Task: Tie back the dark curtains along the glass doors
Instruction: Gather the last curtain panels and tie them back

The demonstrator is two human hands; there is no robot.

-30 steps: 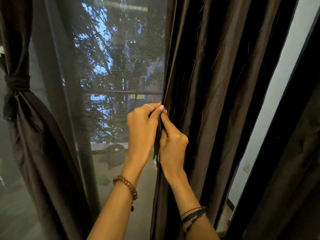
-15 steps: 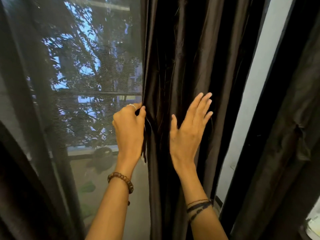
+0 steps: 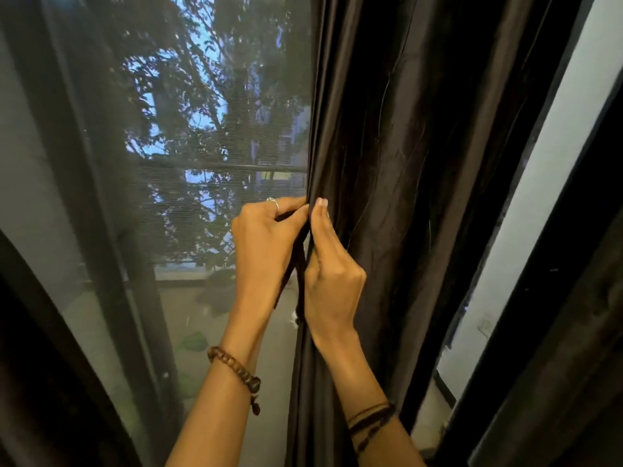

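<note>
Right hand back from flat on folds, now pinching curtain edge at frame centre, beside left hand, also pinching; curtain hangs centre-right beside glass door; advice: gather all folds evenly before tying

From where I sit this reads as a home, a room that opens onto a balcony or terrace. I see a long dark brown satin curtain hanging in folds beside a tall glass door with a fine grey mesh screen and a dark upright door frame. Through the mesh I make out leafy trees against blue sky, a thin horizontal railing and potted green plants on a paved floor outside. To the right a plain white wall carries a small white wall socket, as in a domestic room.
</note>
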